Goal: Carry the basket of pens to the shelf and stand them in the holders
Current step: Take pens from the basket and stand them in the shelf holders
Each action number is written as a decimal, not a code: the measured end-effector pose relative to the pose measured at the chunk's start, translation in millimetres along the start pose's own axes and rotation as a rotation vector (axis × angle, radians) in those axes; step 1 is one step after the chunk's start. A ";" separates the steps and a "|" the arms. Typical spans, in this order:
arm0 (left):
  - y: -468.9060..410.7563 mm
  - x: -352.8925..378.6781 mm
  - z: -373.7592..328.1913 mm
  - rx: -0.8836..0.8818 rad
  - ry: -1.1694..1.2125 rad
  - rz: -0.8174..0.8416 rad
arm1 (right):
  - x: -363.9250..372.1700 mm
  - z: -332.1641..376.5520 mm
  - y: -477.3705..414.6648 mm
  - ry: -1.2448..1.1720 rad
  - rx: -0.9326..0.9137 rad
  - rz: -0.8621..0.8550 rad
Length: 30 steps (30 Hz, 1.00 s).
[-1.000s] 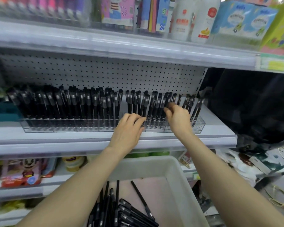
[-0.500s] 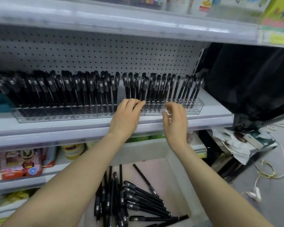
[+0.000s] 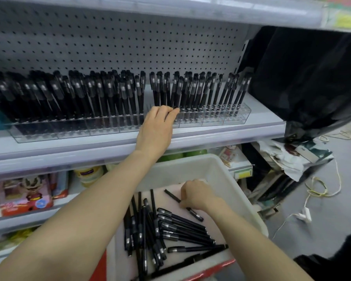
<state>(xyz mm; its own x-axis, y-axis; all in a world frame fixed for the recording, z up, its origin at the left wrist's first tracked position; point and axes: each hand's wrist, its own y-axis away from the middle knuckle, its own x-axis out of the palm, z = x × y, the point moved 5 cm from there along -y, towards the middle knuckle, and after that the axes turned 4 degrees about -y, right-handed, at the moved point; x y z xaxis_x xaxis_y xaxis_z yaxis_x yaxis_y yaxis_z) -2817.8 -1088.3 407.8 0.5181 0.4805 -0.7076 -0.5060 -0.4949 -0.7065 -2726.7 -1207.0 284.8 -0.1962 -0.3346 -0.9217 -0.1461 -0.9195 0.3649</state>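
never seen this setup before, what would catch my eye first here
A long row of black capped pens standing in clear plastic holders fills the white shelf. Below it, a white plastic basket holds a loose heap of black pens. The left hand rests at the holders, and the right hand reaches into the basket.

a black bag [image 3: 308, 78] hangs right of the pegboard [image 3: 120, 43]; cords [image 3: 320, 189] lie on the floor.

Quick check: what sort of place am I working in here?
Most likely a shop aisle, stationery section: a pegboard-backed shelf with a price tag on the shelf above, and rows of black pens in clear holders.
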 end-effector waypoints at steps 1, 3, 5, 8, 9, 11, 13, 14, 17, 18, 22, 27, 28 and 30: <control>0.0 -0.3 -0.3 0.009 -0.005 0.004 | -3.0 -1.6 -0.6 -0.030 0.000 -0.013; -0.5 -3.2 0.0 0.019 0.011 0.002 | -13.7 -4.0 0.1 -0.104 -0.017 -0.031; -0.3 -11.3 -1.4 0.028 0.063 -0.007 | -29.9 -5.5 3.9 -0.221 -0.061 -0.041; 7.3 -24.1 -13.1 0.088 0.125 -0.028 | -60.8 -11.0 13.8 -0.378 -0.107 -0.077; 13.6 -25.8 -20.1 0.128 0.155 -0.020 | -73.2 -14.7 16.8 -0.379 -0.119 -0.124; 31.3 -23.3 -35.1 0.219 0.200 0.062 | -94.2 -21.3 22.4 -0.457 -0.155 -0.177; 48.1 -12.0 -44.8 0.279 0.166 0.138 | -111.4 -28.8 27.8 -0.621 -0.176 -0.179; 53.6 -5.9 -45.9 0.277 0.147 0.146 | -118.7 -32.9 30.4 -0.672 -0.170 -0.190; 55.4 4.5 -44.9 0.185 0.158 0.121 | -134.5 -47.5 32.2 -0.785 -0.109 -0.320; 53.3 5.3 -46.0 0.160 0.166 0.110 | -138.6 -51.7 32.4 -0.868 -0.079 -0.393; 39.1 -1.6 -52.4 0.077 0.209 0.066 | -140.7 -58.9 33.5 -1.499 -0.025 -0.637; 13.2 -10.3 -57.7 0.110 0.204 0.023 | -147.9 -56.0 33.4 -1.592 -0.078 -0.751; 7.3 -13.3 -56.2 0.116 0.192 0.012 | -157.0 -60.1 34.8 -1.519 -0.081 -0.795; -4.1 -19.6 -49.3 0.098 0.159 -0.012 | -181.1 -69.9 38.5 -1.344 -0.101 -0.907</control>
<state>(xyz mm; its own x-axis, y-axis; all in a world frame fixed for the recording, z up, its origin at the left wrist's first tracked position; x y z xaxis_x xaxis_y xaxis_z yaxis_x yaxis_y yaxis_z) -2791.8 -1131.4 425.3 0.6232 0.3611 -0.6937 -0.5600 -0.4131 -0.7181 -2629.1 -1196.3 456.6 -0.7531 0.6575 -0.0250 -0.6293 -0.7308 -0.2643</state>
